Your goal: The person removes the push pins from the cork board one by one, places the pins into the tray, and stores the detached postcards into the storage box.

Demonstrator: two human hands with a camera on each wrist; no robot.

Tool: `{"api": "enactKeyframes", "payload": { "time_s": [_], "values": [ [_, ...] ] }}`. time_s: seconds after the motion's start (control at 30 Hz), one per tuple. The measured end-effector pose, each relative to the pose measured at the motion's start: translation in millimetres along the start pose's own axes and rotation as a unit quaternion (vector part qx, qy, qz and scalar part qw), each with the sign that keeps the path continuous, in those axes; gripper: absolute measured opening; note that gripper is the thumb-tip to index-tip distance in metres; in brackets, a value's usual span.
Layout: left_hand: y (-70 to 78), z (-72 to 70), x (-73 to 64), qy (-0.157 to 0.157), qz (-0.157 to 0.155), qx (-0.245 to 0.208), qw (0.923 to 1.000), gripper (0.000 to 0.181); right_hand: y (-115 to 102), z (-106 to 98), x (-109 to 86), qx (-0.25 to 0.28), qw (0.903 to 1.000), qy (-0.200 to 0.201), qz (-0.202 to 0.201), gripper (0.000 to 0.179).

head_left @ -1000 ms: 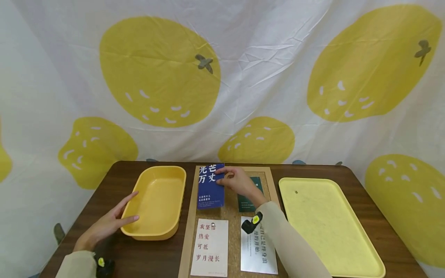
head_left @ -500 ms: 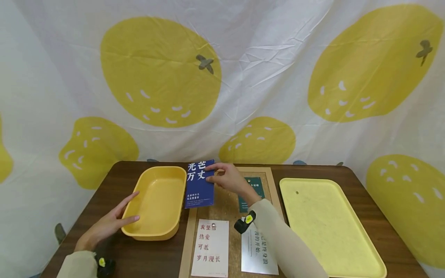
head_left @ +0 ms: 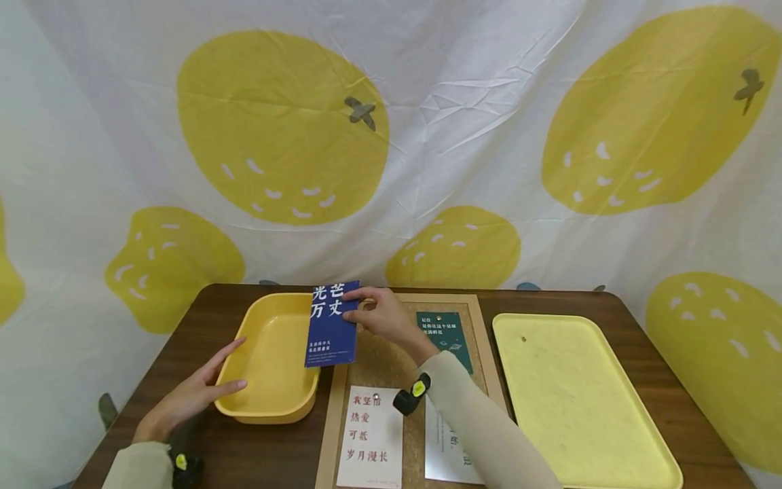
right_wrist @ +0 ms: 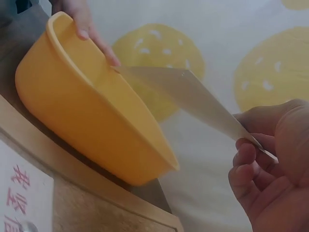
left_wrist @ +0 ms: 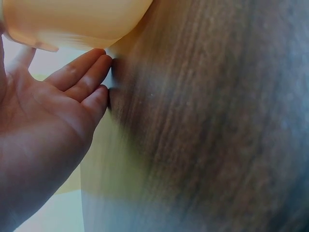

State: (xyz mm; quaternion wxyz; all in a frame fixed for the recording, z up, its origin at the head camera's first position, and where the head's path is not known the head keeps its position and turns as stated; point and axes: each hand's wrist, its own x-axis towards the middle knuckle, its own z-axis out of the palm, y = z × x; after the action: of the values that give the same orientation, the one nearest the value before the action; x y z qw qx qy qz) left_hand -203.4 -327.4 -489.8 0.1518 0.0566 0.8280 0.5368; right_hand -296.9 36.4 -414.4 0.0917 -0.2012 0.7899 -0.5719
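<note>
My right hand [head_left: 391, 319] pinches a blue card [head_left: 332, 333] with white Chinese lettering by its right edge, between thumb and fingers. The card overlaps the right rim of a yellow plastic basin [head_left: 269, 416] in the head view. From the right wrist it appears tilted, its pale back [right_wrist: 178, 89] showing above the basin's rim. My left hand [head_left: 189, 401] holds the basin's left side, thumb and index finger over the rim. In the left wrist view, its other fingers [left_wrist: 87, 79] lie along the outside, close to the tabletop.
Right of the basin lies a framed cork board [head_left: 379, 356]. Pinned on it are a green card [head_left: 446, 336] and a white card with red lettering [head_left: 369, 441]; a silvery card [head_left: 440, 435] is partly behind my forearm. A pale yellow tray [head_left: 580, 394] lies at the right. A lemon-print curtain hangs behind.
My right hand has carried the blue card leftward from the cork board to the basin's right side, uncovering the green card. My left hand has stayed on the basin.
</note>
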Motion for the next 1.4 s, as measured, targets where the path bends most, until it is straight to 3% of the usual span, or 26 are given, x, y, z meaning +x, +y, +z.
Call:
{"api": "enactKeyframes", "payload": {
  "time_s": [0.3, 0.67, 0.97, 1.4],
  "values": [
    [1.0, 1.3, 1.0, 0.006, -0.019, 0.016, 0.9997, 0.086, -0.4, 24.0, 5.2, -0.013, 0.9999, 0.008, -0.002, 0.032],
    [3.2, 2.8, 1.8, 0.017, -0.054, 0.017, 0.9983, 0.092, -8.5, 56.3, 10.8, -0.028, 0.9988, -0.005, -0.04, 0.031],
    [1.0, 5.0, 3.0, 0.019, -0.063, 0.02, 0.9976, 0.093, -8.9, 74.2, 11.6, -0.037, 0.9991, -0.015, 0.009, 0.03],
    [1.0, 4.1, 4.3, 0.018, -0.061, 0.017, 0.9979, 0.093, -3.0, 85.9, 11.0, -0.033, 0.999, -0.013, 0.027, 0.027]
  ]
}}
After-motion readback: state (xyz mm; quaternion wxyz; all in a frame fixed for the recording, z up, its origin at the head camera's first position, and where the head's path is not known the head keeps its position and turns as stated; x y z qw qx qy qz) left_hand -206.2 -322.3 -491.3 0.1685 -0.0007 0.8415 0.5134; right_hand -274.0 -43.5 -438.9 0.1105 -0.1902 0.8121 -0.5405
